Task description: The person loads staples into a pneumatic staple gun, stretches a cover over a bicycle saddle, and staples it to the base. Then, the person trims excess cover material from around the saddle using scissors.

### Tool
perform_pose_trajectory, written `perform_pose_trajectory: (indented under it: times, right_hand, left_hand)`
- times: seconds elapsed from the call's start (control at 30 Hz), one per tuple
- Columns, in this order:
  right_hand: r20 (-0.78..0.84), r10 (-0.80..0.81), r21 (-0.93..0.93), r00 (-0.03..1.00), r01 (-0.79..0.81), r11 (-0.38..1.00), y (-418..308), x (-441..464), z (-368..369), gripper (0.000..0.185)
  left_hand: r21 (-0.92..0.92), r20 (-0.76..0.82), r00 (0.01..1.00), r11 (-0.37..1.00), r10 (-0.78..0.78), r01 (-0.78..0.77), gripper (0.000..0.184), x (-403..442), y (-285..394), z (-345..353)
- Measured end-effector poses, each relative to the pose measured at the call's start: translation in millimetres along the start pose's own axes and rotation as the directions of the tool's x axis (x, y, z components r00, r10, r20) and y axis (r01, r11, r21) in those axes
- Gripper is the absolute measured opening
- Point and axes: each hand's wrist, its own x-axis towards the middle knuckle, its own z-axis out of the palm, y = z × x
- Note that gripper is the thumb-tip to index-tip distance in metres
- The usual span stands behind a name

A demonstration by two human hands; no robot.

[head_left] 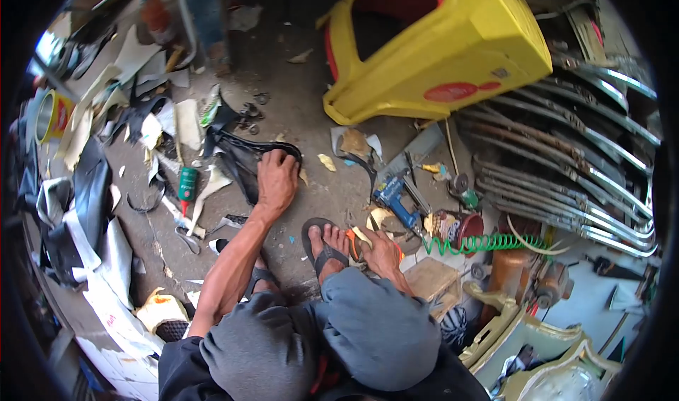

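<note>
My left hand (277, 178) reaches forward with its fingers bent over the edge of a piece of black sheet material (244, 162) lying on the floor. Close to my right foot, my right hand (382, 254) is closed around a tool with orange and yellow handles (356, 244). Its working end is mostly hidden, so its exact kind is unclear. Left of the black piece stands a green bottle (187, 184) with a red tip pointing down. A blue air stapler (397, 201) lies ahead of my right hand.
A yellow moulded shell (453, 61) stands at the front right. Curved metal frames (573, 153) are stacked to the right. A green coiled hose (488, 242) runs beside a round tin (463, 228). Scraps (106, 259) and a yellow bucket (54, 117) lie left.
</note>
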Motion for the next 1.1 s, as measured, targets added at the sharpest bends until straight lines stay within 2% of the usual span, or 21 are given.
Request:
perform_pose_trajectory:
  times: [0.07,0.13,0.2,0.23,0.27,0.33,0.43,0.47,0.53,0.6,0.67,0.7,0.73,0.8,0.83,0.9,0.93,1.0,1.03,1.07,1.1]
  right_hand:
    - [0.041,0.117,0.054,0.992,-0.119,0.991,20,-23,10,0.040]
    - [0.040,0.134,0.169,0.990,-0.139,0.976,44,-34,24,0.032]
    - [-0.072,0.190,0.256,0.979,-0.166,0.952,62,-34,36,0.024]
    - [-0.215,0.113,0.072,0.970,-0.100,0.992,62,-33,33,0.027]
    - [-0.209,0.100,0.084,0.973,-0.084,0.993,72,-29,39,0.027]
    - [-0.278,0.242,0.057,0.930,-0.236,0.970,94,-20,55,0.040]
    - [-0.037,0.269,0.113,0.962,-0.263,0.958,101,-8,36,0.047]
    - [-0.038,0.250,0.111,0.968,-0.244,0.963,101,-6,27,0.047]
    - [0.075,0.238,0.358,0.968,-0.249,0.900,101,-9,14,0.050]
    - [0.052,0.166,0.399,0.985,-0.173,0.900,92,-7,2,0.058]
    - [-0.115,-0.114,0.405,0.987,0.151,0.902,59,-9,-20,0.062]
    - [-0.084,-0.157,0.511,0.984,0.178,0.841,51,-3,-22,0.063]
    - [-0.090,-0.155,0.512,0.984,0.179,0.840,30,5,-33,0.063]
    - [0.132,-0.112,0.607,0.985,0.009,0.794,-17,20,-46,0.065]
    - [0.128,-0.113,0.608,0.985,0.012,0.794,-23,31,-33,0.065]
    - [0.252,-0.240,0.761,0.937,-0.039,0.648,-27,56,3,0.067]
    - [0.253,-0.247,0.761,0.936,-0.034,0.648,-44,61,0,0.067]
    - [0.444,-0.282,0.791,0.851,-0.223,0.570,-75,69,-6,0.059]
    - [0.433,-0.286,0.826,0.855,-0.249,0.506,-81,72,3,0.052]
    - [0.434,-0.294,0.826,0.851,-0.246,0.507,-88,72,4,0.052]
    - [0.502,-0.223,0.814,0.836,-0.368,0.450,-98,71,1,0.050]
  left_hand:
    - [0.033,0.037,0.999,0.999,-0.001,0.000,0.010,1,2,-1]
    - [0.072,0.063,0.998,0.997,-0.005,0.001,0.011,3,5,0]
    - [0.059,0.065,0.996,0.996,-0.067,0.063,0.012,5,5,-2]
    - [0.039,0.082,0.991,0.994,-0.101,0.099,0.012,6,7,-4]
    - [0.059,0.077,0.992,0.993,-0.105,0.100,0.012,7,7,-5]
    - [-0.011,0.063,0.993,0.995,-0.101,0.101,0.011,7,5,-6]
    - [-0.063,0.050,0.991,0.989,-0.127,0.130,0.009,6,0,-5]
    - [-0.081,0.055,0.990,0.987,-0.133,0.138,0.009,7,-1,-4]
    - [-0.088,0.044,0.988,0.985,-0.147,0.151,0.010,4,0,-3]
    - [-0.090,0.034,0.987,0.984,-0.154,0.157,0.010,7,-1,-4]
    - [-0.105,0.041,0.985,0.980,-0.165,0.168,0.010,7,0,-6]
    - [-0.089,0.056,0.982,0.979,-0.178,0.183,0.011,7,0,-5]
    - [-0.090,0.055,0.983,0.980,-0.173,0.177,0.011,7,0,-4]
    - [-0.084,0.049,0.982,0.979,-0.180,0.184,0.010,7,0,-3]
    - [-0.084,0.046,0.983,0.980,-0.177,0.180,0.010,8,1,-3]
    - [-0.084,0.055,0.979,0.976,-0.198,0.202,0.010,7,2,-4]
    - [-0.080,0.050,0.979,0.976,-0.200,0.204,0.010,6,2,-4]
    - [-0.099,0.047,0.977,0.973,-0.206,0.210,0.009,6,3,-4]
    - [-0.109,0.061,0.975,0.969,-0.216,0.221,0.010,6,2,-5]
    - [-0.102,0.056,0.974,0.969,-0.219,0.224,0.010,5,2,-5]
    - [-0.108,0.043,0.978,0.972,-0.203,0.207,0.010,5,2,-5]
